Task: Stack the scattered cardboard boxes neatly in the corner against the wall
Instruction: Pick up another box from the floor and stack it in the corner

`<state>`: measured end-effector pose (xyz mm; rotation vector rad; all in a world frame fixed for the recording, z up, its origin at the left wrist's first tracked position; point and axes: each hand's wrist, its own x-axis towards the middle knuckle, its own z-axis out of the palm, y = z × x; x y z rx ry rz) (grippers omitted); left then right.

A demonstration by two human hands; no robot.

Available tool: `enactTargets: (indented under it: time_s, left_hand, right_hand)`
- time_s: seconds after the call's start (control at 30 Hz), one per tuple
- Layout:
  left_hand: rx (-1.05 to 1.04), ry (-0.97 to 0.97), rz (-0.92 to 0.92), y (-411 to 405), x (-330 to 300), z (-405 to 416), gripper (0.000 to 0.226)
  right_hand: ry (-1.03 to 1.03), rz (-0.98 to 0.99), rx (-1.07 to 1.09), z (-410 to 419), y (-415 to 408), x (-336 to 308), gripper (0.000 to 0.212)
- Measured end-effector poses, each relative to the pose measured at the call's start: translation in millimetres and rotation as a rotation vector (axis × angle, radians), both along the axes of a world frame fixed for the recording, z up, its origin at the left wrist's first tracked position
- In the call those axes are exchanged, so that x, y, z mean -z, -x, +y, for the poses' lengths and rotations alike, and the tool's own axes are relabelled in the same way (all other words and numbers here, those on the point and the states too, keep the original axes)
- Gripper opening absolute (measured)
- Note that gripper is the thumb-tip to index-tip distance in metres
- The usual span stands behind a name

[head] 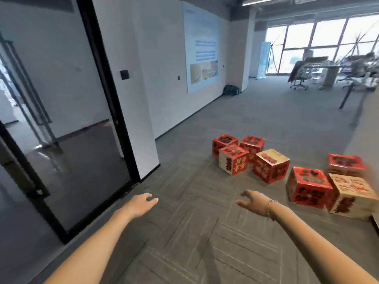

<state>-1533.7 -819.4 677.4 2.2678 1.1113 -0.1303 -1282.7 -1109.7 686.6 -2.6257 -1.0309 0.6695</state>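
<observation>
Both bare arms reach forward over the grey carpet-tile floor (205,232), and neither hand holds anything. The left hand (143,202) is stretched out palm down, its fingers straight and close together, pointing ahead and slightly right. The right hand (253,202) is turned with the thumb side up, its fingers spread and loosely curved, apart and closed on nothing; a thin bracelet (269,208) circles its wrist.

Seven printed cardboard boxes lie scattered on the floor, all ahead and to the right of the hands, none touched. Nearest the right hand, just beyond and to its right, sits a red cardboard box with black lettering (308,187), pressed against a pale cream cardboard box with red lettering (352,195) farther right. Behind those two is a red-topped box near the right edge (346,163). Farther ahead of the right hand stands a cluster of four: a tilted box with a cream top and red sides (270,165), a box with a red top and cream sides (233,159), and behind them two red boxes (224,143) (252,146).

Ahead of the left hand, a white wall corner (151,119) meets a black-framed glass door (67,140). Desks and office chairs (299,78) stand far off by the windows, blurred.
</observation>
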Motion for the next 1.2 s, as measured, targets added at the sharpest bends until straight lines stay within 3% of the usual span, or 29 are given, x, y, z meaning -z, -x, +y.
enactTargets:
  time_s: [0.53, 0.8, 1.2]
  left_hand:
    - [0.433, 0.015, 0.08, -324.9, 53.6, -5.7, 0.058]
    - [0.373, 0.036, 0.028, -471.0, 57.2, 12.9, 0.057]
    - [0.307, 0.105, 0.045, -625.3, 81.0, 77.2, 0.056]
  right_hand:
    - [0.033, 0.094, 0.421, -74.0, -210.4, 54.1, 0.061]
    - [0.041, 0.099, 0.445, -70.3, -364.3, 49.7, 0.061]
    - [0.099, 0.116, 0.385, 10.8, -530.5, 72.8, 0.06]
